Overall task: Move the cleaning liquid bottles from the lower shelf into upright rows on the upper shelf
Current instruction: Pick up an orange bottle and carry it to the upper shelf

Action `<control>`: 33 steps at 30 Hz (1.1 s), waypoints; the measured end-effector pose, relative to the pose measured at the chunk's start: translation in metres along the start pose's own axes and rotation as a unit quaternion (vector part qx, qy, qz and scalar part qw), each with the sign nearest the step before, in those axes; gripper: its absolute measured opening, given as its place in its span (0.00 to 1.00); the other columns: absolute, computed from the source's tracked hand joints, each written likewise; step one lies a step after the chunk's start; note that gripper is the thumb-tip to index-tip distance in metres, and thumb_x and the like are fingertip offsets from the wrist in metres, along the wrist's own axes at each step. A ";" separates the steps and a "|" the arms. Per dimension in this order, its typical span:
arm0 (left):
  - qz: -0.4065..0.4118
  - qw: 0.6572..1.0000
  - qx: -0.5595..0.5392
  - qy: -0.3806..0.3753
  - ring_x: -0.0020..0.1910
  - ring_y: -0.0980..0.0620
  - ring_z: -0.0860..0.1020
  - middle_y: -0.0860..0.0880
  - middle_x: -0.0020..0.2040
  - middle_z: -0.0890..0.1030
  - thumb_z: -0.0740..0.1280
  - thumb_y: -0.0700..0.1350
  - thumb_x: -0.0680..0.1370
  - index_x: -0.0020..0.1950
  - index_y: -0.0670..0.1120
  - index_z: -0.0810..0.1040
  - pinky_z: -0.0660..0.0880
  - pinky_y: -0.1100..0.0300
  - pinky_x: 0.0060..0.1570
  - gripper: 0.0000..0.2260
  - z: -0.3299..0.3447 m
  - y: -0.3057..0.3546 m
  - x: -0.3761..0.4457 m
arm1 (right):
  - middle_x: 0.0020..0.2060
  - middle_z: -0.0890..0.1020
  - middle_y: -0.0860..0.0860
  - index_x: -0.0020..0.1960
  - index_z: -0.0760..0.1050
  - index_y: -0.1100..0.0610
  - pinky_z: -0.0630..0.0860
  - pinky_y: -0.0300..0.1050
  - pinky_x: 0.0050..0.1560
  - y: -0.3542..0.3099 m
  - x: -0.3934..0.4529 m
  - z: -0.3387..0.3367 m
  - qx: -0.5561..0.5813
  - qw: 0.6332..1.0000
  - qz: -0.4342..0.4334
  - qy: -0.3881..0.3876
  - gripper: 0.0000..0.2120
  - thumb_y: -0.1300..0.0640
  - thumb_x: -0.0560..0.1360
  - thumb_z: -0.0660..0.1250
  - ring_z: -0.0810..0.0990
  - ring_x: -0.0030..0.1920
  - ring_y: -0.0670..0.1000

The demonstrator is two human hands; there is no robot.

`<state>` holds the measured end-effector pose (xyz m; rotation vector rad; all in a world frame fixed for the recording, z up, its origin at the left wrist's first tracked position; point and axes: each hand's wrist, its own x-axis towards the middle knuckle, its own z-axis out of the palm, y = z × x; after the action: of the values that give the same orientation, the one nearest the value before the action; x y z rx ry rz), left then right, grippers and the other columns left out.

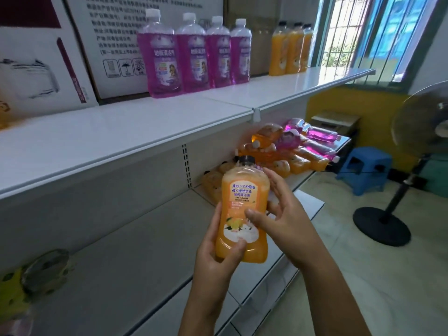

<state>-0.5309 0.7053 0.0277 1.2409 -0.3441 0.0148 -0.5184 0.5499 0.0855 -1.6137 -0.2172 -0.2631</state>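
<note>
four purple bottles (194, 52) stand upright on the upper shelf (121, 132) at eleven o'clock. my left hand (215, 253) grips the base of an orange bottle (242, 209), upright at centre. my right hand (278, 214) wraps its side, thumb on the label. loose bottles (303, 146) lie piled on the lower shelf at two o'clock.

Orange bottle (243, 209): glossy clear plastic; upper shelf (121, 132): smooth white.

Bright daylight enters through the window (378, 32); wide-angle edges bend, with slight blur throughout.
</note>
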 end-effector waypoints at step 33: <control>0.035 0.998 0.027 -0.035 0.59 0.53 0.81 0.60 0.63 0.79 0.76 0.50 0.70 0.70 0.67 0.70 0.81 0.59 0.49 0.31 0.324 -0.131 0.269 | 0.73 0.66 0.41 0.72 0.53 0.28 0.81 0.53 0.59 0.044 0.190 -0.379 -0.136 0.988 -0.010 0.067 0.40 0.52 0.74 0.73 0.75 0.66 0.48</control>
<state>-0.3309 0.3148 0.0682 1.2834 -0.4514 0.0407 -0.3384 0.1649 0.1203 -1.8555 -0.0970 -0.4312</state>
